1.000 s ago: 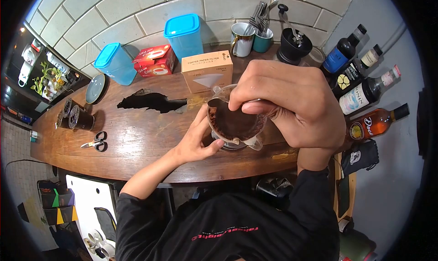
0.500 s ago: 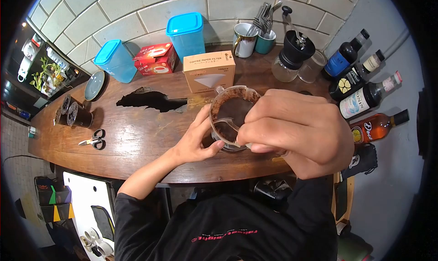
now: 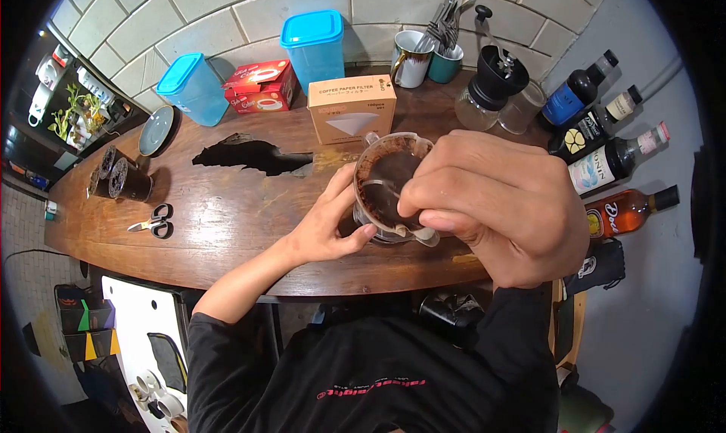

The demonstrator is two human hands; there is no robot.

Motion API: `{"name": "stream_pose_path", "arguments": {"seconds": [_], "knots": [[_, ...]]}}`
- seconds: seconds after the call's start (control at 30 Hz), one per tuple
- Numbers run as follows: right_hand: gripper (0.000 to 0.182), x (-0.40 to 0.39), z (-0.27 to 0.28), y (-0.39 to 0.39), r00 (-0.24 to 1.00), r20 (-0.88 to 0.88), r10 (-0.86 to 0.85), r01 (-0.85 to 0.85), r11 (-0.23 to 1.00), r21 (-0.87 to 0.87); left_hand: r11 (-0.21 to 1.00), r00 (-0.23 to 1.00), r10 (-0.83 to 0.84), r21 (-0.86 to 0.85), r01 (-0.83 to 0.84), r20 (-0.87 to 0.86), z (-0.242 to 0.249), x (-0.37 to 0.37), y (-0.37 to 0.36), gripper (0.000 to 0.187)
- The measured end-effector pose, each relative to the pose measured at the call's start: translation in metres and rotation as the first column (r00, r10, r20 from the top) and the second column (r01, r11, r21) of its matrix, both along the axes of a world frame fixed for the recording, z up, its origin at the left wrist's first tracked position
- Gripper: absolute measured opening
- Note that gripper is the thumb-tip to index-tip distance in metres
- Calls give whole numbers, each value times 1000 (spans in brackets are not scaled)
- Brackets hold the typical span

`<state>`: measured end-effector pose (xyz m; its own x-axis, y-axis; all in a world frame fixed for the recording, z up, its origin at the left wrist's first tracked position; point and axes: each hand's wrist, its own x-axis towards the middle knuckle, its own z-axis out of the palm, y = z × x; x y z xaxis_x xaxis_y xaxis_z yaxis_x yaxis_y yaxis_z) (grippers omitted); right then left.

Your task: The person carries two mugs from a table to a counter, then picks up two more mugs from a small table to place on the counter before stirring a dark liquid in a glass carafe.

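Note:
A clear coffee dripper (image 3: pixel 365 195) lined with a paper filter holds dark, wet coffee, with a glass vessel partly visible beneath it. My left hand (image 3: pixel 330 220) is wrapped round the dripper's left side, thumb at the front and fingers behind. Over the right side of the dripper, my right hand (image 3: pixel 491 202) pinches a spoon (image 3: pixel 376 183) whose visible part dips into the coffee. The spoon's handle is mostly hidden by my fingers. Just behind the dripper stands a brown box of coffee paper filters (image 3: pixel 352 115).
Scissors (image 3: pixel 157 221), dark cups (image 3: pixel 130 185) and a plate (image 3: pixel 157 131) are at the left. Blue-lidded containers (image 3: pixel 314 51) and a red box (image 3: pixel 261 89) line the back. A mug (image 3: pixel 412 62), a grinder (image 3: pixel 495 77) and several bottles (image 3: pixel 594 168) stand right. The wooden table (image 3: pixel 249 229) has a hole.
The spoon and my right hand have shifted slightly within and above the dripper. The whole view has moved a little, and my left hand still holds the dripper's side.

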<state>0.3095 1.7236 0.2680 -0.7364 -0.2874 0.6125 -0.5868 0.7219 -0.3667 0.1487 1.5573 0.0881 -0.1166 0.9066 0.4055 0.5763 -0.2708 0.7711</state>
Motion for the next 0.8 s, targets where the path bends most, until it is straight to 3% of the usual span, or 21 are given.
{"name": "stream_pose_path", "arguments": {"seconds": [0.2, 0.27, 0.37, 0.43, 0.53, 0.8], "knots": [[15, 5, 2, -5, 1000, 1, -4, 4, 1000, 5, 997, 999, 21, 74, -18, -40, -1, 0, 4, 64], [15, 6, 3, -7, 1000, 2, -6, 6, 1000, 7, 999, 992, 26, 45, -21, -126, -3, -2, 3, 64], [16, 8, 5, -9, 1000, -14, 12, -13, 997, -80, 999, 996, 16, 49, -12, -86, 0, -1, 4, 64], [17, 9, 5, -7, 998, -59, 14, -12, 999, 42, 999, 995, 21, 49, -16, -94, -3, -2, 3, 64], [17, 15, 9, 1, 999, 50, 19, -20, 1000, 23, 998, 996, 18, 56, -13, -91, -4, -2, 3, 65], [12, 4, 3, 3, 997, -49, -61, 60, 998, -3, 999, 997, 33, 44, -30, -70, 1, 0, 1, 66]]}}
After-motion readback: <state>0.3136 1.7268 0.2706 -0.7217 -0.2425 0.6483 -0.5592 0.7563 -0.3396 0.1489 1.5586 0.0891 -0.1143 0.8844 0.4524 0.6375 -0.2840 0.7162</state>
